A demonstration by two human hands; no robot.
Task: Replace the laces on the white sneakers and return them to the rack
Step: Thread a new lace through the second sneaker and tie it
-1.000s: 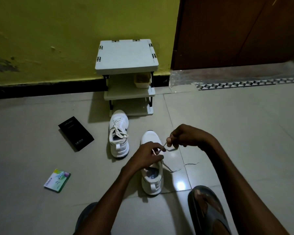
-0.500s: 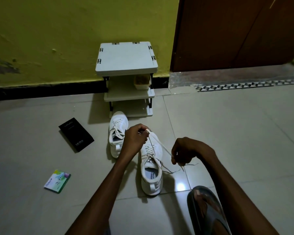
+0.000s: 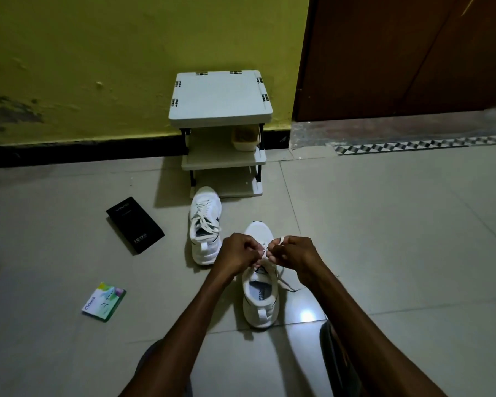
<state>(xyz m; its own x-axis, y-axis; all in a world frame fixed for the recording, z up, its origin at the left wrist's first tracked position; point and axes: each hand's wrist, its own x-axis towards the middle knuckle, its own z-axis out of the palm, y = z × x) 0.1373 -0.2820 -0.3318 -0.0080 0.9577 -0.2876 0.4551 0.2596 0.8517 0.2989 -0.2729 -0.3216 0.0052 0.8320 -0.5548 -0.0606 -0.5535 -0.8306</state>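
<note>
My left hand (image 3: pixel 236 253) and right hand (image 3: pixel 294 253) both pinch the thin white lace (image 3: pixel 281 239) over the tongue of the nearer white mesh sneaker (image 3: pixel 259 299), which stands on the glossy grey tiled floor (image 3: pixel 384 239) just beside its laced twin (image 3: pixel 204 224). The lace looks limp, light and slippery, so I'd grip close to the knot. The small white three-shelf rack (image 3: pixel 219 96) stands against the yellow wall (image 3: pixel 98 53) beyond.

Both forearms (image 3: pixel 189 319) are bare down to the left grip (image 3: pixel 236 253) and the right grip (image 3: pixel 295 255). One foot wears a dark, glossy sandal (image 3: pixel 335 368), and a sliver of grey-blue cloth (image 3: pixel 146 358) covers a knee.
</note>
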